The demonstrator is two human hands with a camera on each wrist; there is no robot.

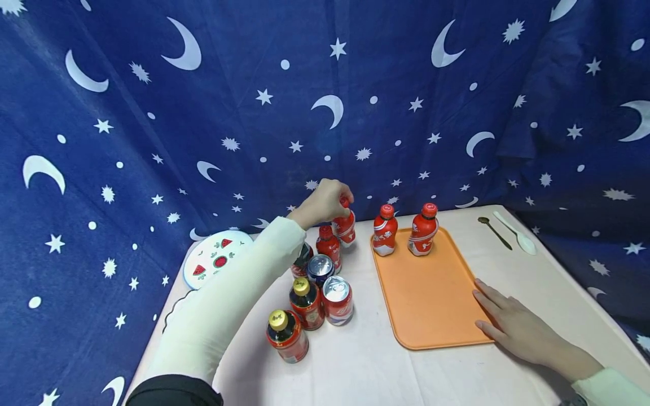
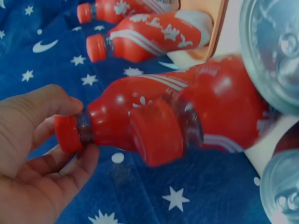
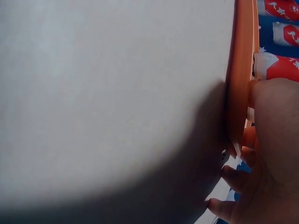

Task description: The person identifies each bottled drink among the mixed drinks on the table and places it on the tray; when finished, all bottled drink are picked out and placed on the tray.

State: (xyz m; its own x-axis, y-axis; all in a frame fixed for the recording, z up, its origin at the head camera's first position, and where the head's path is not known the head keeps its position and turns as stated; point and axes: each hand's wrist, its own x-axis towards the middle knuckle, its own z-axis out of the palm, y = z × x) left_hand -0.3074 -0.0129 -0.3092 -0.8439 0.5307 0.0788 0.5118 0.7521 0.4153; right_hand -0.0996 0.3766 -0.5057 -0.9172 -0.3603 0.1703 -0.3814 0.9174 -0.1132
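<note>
My left hand (image 1: 324, 202) pinches the red cap of a red plastic bottle (image 1: 345, 229) standing at the back of the table, left of the orange tray (image 1: 431, 299). In the left wrist view, thumb and fingers close around that cap, and another red bottle (image 2: 224, 100) partly covers the held one. This second bottle (image 1: 328, 246) stands just in front of it. Two more red bottles, one at left (image 1: 385, 231) and one at right (image 1: 422, 230), stand upright on the tray's far end. Fingers extended, my right hand (image 1: 523, 330) touches the tray's right edge near its front corner.
Left of the tray stand a red-white can (image 1: 337, 300), a dark blue can (image 1: 320, 267) and dark bottles with gold caps (image 1: 306, 304). A watermelon-patterned round white item (image 1: 213, 256) lies far left. A dark spoon (image 1: 495, 233) and white spoon (image 1: 515, 232) lie back right.
</note>
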